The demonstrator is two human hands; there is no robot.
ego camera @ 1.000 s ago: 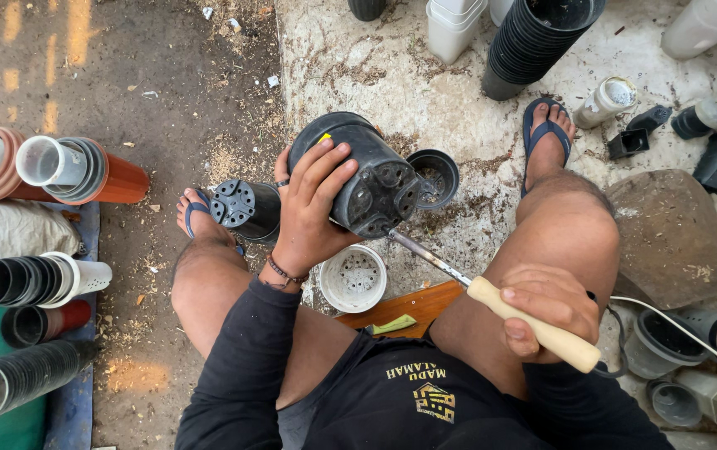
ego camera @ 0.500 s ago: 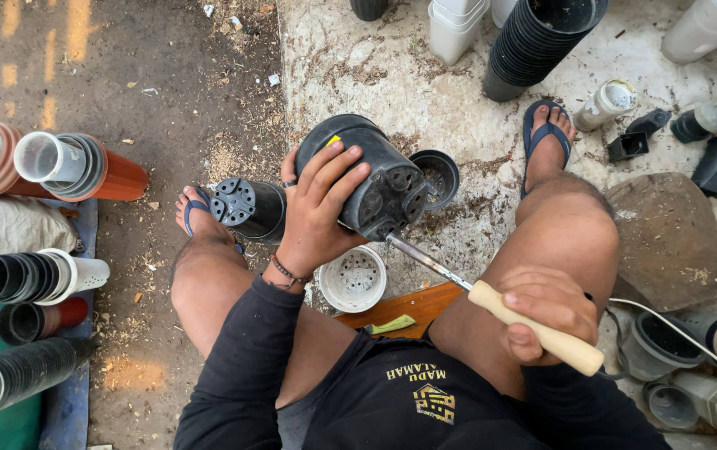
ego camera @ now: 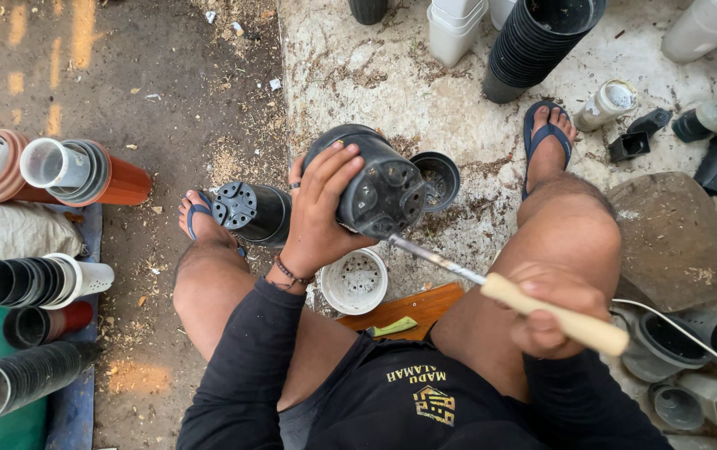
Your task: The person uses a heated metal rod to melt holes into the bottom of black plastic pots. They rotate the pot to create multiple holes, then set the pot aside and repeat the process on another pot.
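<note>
Black pot (ego camera: pixel 375 187), dusty concrete floor (ego camera: pixel 392 75), dirt ground (ego camera: pixel 150 75)

I see a dirt floor (ego camera: pixel 125 67) on the left with sunlit streaks, pale rough concrete (ego camera: pixel 375 75) on the right, and what may be a blue mat (ego camera: pixel 75 408) at the lower-left edge.

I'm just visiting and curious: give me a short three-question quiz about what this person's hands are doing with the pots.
1. True or false: the left hand grips a white pot.
2. What does the right hand hold? A) a paintbrush B) a metal rod tool with a pale wooden handle C) a hose
3. Fill in: the tool's tip meets the ____ of the black plastic plant pot.

Key: 1 false, it grips the black pot; 2 B; 3 base.
</note>
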